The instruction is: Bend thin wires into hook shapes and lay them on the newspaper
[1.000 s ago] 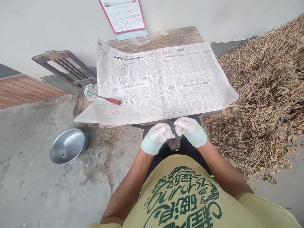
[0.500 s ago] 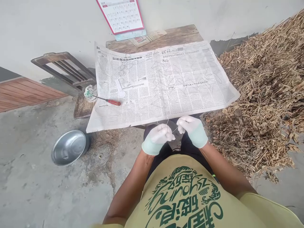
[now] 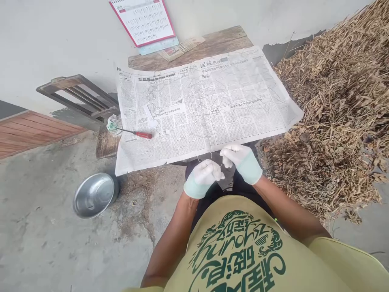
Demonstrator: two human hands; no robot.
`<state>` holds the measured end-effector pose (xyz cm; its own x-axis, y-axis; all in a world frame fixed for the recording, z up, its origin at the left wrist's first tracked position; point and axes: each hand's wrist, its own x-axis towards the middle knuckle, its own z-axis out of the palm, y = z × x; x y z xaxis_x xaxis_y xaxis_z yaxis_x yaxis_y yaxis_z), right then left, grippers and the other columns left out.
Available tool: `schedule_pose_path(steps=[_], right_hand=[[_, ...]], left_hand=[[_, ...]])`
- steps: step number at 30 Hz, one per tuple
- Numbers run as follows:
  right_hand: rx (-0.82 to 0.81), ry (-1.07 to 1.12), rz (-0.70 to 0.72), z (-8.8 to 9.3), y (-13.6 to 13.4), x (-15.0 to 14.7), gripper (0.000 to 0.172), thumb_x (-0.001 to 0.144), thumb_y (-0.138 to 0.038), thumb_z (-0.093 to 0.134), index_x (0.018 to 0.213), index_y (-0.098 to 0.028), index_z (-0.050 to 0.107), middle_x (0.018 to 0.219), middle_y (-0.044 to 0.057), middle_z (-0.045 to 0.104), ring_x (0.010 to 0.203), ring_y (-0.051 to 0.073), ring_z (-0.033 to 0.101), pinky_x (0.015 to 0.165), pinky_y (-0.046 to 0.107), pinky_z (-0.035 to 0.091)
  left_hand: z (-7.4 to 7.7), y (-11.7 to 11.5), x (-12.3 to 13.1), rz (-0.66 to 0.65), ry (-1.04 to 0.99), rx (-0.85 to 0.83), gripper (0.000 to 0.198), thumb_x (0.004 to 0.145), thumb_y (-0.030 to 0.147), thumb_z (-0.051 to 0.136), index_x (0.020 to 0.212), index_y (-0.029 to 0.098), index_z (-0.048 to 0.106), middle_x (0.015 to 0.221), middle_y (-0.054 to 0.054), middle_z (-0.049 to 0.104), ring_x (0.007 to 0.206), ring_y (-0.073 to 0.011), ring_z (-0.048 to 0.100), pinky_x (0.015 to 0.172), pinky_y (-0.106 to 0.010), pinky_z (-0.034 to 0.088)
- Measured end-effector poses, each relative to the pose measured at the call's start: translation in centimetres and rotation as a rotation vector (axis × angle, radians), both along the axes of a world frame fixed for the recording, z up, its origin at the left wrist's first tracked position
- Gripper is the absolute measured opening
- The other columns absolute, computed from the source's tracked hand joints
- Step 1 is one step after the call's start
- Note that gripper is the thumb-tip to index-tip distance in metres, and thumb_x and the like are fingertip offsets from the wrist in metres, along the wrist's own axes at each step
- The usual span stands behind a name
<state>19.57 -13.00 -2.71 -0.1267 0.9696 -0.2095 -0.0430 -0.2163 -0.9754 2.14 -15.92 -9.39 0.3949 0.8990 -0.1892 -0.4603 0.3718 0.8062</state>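
My left hand (image 3: pixel 205 177), in a white glove with a pale green cuff, is closed on a thin pale wire (image 3: pixel 210 155) that loops up toward the paper. Close by on the right, my right hand (image 3: pixel 240 160), gloved alike, pinches part of the same wire, which bends between the two hands. Both are just past the near edge of the newspaper (image 3: pixel 182 150), over my lap. Many thin bent wires or threads (image 3: pixel 197 87) lie across the print. Whether it is wire or stiff thread is hard to tell at this size.
On the newspaper's left lie a red-handled screwdriver (image 3: pixel 142 134) and a white spoon-shaped piece (image 3: pixel 152 123). A crumpled bag (image 3: pixel 113 125) rests on a wooden chair (image 3: pixel 105 144). A metal basin (image 3: pixel 95 196) stands on the floor. Dry stalks (image 3: pixel 334 142) are heaped right; a calendar (image 3: pixel 146 24) stands behind.
My right hand has moved slightly left and up, and the wire between the hands now curves more steeply. The whole view has shifted a little. Both hands keep hold.
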Motion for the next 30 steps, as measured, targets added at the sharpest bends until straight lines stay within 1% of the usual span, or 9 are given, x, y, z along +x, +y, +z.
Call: schedule_pose_path(steps=[6,11,15,18,21,24,26,28,30], right_hand=[[0.017,-0.037,-0.006,0.1,0.0,-0.3,0.019,0.086,-0.022,0.058,0.074,-0.02,0.074,0.058,-0.001,0.068,0.052,0.013,0.058,0.054,0.028,0.047],[-0.009,-0.017,0.008,0.1,0.1,-0.7,0.018,0.084,-0.022,0.059,0.073,-0.02,0.073,0.054,-0.001,0.066,0.051,0.013,0.057,0.054,0.028,0.047],[-0.03,-0.01,0.015,-0.1,0.2,-1.0,0.019,0.084,-0.022,0.059,0.07,-0.02,0.071,0.054,-0.001,0.066,0.05,0.013,0.055,0.052,0.028,0.044],[-0.054,-0.05,0.065,-0.3,0.3,-1.0,0.019,0.085,-0.023,0.058,0.07,-0.02,0.069,0.054,-0.001,0.065,0.049,0.013,0.054,0.052,0.027,0.043],[0.048,-0.269,0.103,-0.7,0.5,-1.1,0.027,0.093,-0.029,0.055,0.07,-0.021,0.065,0.056,-0.001,0.065,0.052,0.013,0.057,0.055,0.027,0.041],[0.294,-0.755,0.084,-1.2,0.5,-1.4,0.039,0.1,-0.034,0.052,0.064,-0.02,0.059,0.058,0.001,0.063,0.056,0.014,0.054,0.059,0.03,0.033],[0.395,-1.023,0.098,-1.5,0.5,-1.6,0.043,0.103,-0.035,0.049,0.063,-0.019,0.056,0.058,0.003,0.06,0.056,0.015,0.05,0.058,0.033,0.027],[0.429,-1.148,0.13,-1.6,0.4,-1.8,0.045,0.105,-0.034,0.045,0.064,-0.019,0.057,0.058,0.004,0.059,0.055,0.015,0.048,0.058,0.034,0.023],[0.442,-1.162,0.17,-1.7,0.4,-1.9,0.045,0.106,-0.034,0.042,0.066,-0.019,0.058,0.059,0.004,0.059,0.055,0.015,0.045,0.058,0.034,0.022]], left_hand=[[-0.4,0.0,0.3,0.005,0.011,0.056,0.052,0.079,0.062,0.082,0.067,0.019,0.055,0.055,0.002,0.055,0.054,-0.0144,0.055,0.066,-0.037,0.053],[-0.4,-0.6,0.8,0.068,0.025,0.058,0.056,0.082,0.064,0.079,0.063,0.02,0.05,0.055,0.002,0.051,0.055,-0.015,0.053,0.067,-0.039,0.051],[-0.8,-1.0,1.3,0.078,0.019,0.034,0.056,0.079,0.064,0.082,0.064,0.02,0.051,0.054,0.002,0.05,0.054,-0.0148,0.052,0.065,-0.039,0.051],[-1.0,-1.3,1.5,0.117,-0.006,0.019,0.054,0.079,0.062,0.084,0.067,0.02,0.053,0.057,0.002,0.053,0.054,-0.0143,0.053,0.064,-0.038,0.052],[-0.8,-1.5,1.3,0.119,-0.008,0.09,0.049,0.085,0.058,0.08,0.067,0.019,0.056,0.056,0.001,0.056,0.055,-0.0146,0.055,0.065,-0.036,0.052],[-0.5,-2.0,1.0,0.12,0.128,0.17,0.042,0.093,0.051,0.074,0.07,0.018,0.064,0.062,-0.003,0.064,0.066,-0.0187,0.063,0.076,-0.038,0.054],[-0.4,-2.4,1.0,0.142,0.238,0.182,0.037,0.095,0.048,0.072,0.075,0.017,0.068,0.069,-0.006,0.068,0.076,-0.0219,0.068,0.081,-0.039,0.054],[-0.5,-2.8,1.2,0.158,0.283,0.175,0.036,0.094,0.05,0.073,0.078,0.018,0.069,0.071,-0.006,0.071,0.079,-0.0232,0.07,0.082,-0.039,0.055],[-0.7,-3.1,1.5,0.173,0.272,0.156,0.035,0.093,0.051,0.073,0.08,0.018,0.068,0.071,-0.006,0.072,0.079,-0.0231,0.07,0.083,-0.04,0.055]])
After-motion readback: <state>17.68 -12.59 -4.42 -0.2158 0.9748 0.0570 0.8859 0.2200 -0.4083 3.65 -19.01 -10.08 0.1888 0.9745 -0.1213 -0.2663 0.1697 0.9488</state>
